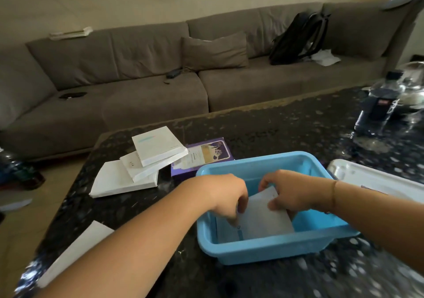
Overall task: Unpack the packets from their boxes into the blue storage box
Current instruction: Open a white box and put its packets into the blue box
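Observation:
The blue storage box (263,249) stands on the dark stone table in front of me. Both my hands reach down into it. My right hand (296,192) pinches the top edge of a white packet (263,219) that leans inside the box. My left hand (227,196) has curled fingertips at the left edge of the same packet. A stack of three white boxes (142,166) lies to the left of the blue box. A purple box (202,157) sits just behind the blue box's far left corner.
A flat white box or lid (75,249) lies at the table's near left edge. A white tray (376,180) sits right of the blue box. Water bottles (378,104) stand at the far right. A grey sofa (160,79) with a black backpack (298,38) runs behind the table.

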Tool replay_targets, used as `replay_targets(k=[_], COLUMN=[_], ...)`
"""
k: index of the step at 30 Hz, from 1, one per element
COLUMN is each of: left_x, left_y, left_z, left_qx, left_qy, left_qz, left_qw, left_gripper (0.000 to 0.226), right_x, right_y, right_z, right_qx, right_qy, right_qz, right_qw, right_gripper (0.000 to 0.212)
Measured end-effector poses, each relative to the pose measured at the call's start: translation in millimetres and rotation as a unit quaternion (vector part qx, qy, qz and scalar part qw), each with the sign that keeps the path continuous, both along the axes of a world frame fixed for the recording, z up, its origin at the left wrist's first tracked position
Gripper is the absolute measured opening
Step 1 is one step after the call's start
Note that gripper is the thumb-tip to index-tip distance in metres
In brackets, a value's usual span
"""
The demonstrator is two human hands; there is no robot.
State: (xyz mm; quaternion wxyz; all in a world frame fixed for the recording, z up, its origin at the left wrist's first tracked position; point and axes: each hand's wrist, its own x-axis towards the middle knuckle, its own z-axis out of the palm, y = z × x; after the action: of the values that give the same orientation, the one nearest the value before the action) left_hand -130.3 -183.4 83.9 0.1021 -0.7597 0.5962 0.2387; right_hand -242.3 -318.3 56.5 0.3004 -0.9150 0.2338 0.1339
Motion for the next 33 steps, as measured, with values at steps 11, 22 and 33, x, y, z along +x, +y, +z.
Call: replay_targets(k=[11, 22, 33], left_x=[-18.2, -22.3, -8.1], left_y=[1.6, 3.1, 183.2], left_z=[-14.7, -10.5, -6.5], left_qx=[0.08, 0.073, -0.461], left_qy=[-0.105, -0.109, -0.048], left_qz=[-0.005, -0.02, 0.287], left_qw=[0.991, 0.991, 0.838], left_gripper=[0.033, 0.032, 0.017], right_x=[-14.3, -14.5, -46.0], right_y=[2.3, 3.0, 90.1], right_z=[8.2, 5.6, 83.5], right_qx=[-0.241, -0.15, 0.025], right_qy=[0.167, 0.181, -0.414], right_qz=[0.157, 0.219, 0.024], right_qw=[0.943, 0.947, 0.91], right_gripper=[0.03, 0.022, 0.008])
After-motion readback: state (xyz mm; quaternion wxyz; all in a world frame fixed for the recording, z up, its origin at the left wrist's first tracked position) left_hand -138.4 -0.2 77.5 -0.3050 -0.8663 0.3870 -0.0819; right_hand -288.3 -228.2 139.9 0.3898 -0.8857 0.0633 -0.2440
